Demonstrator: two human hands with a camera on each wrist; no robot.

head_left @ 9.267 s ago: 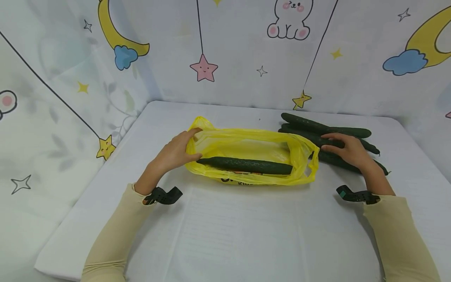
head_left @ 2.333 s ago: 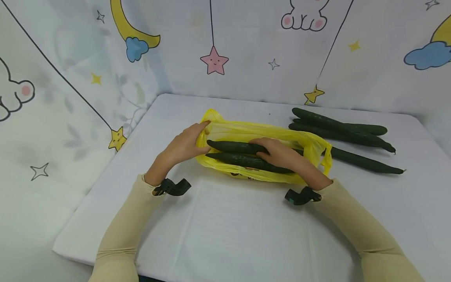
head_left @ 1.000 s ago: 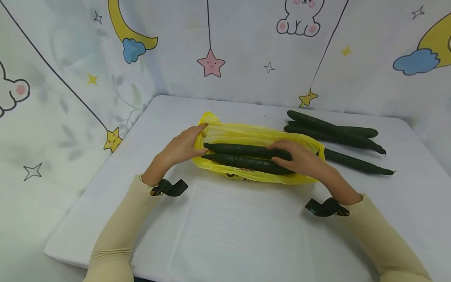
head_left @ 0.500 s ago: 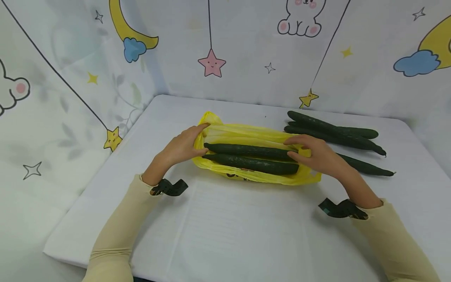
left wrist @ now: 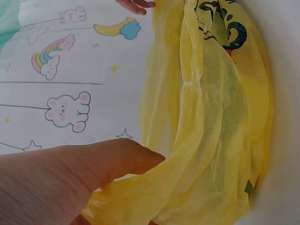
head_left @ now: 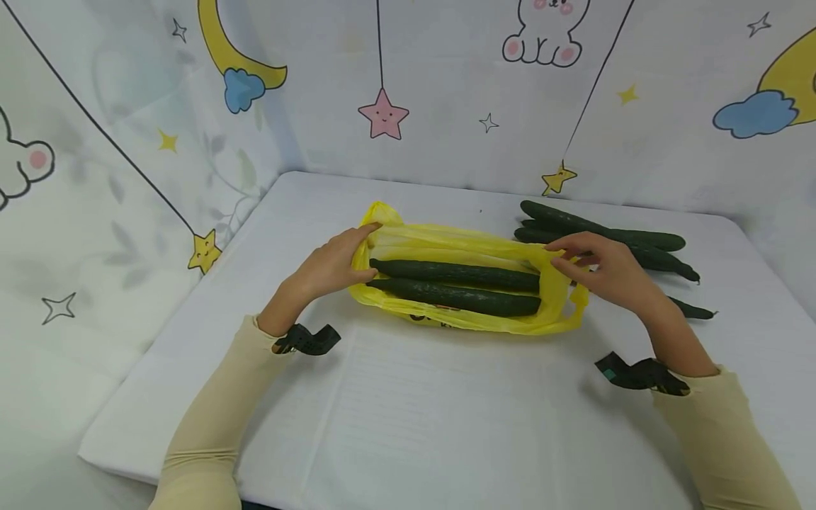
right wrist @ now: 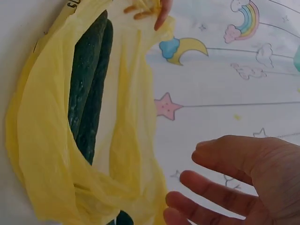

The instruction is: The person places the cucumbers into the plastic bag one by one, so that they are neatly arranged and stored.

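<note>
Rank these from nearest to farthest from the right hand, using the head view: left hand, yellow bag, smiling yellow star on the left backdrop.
1. Yellow bag: just left of the right hand.
2. Left hand: at the bag's left end.
3. Smiling yellow star: farther left, on the backdrop past the table's edge.

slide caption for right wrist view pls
Right hand, empty, beside a yellow bag with two cucumbers inside, left hand at the far end.
</note>
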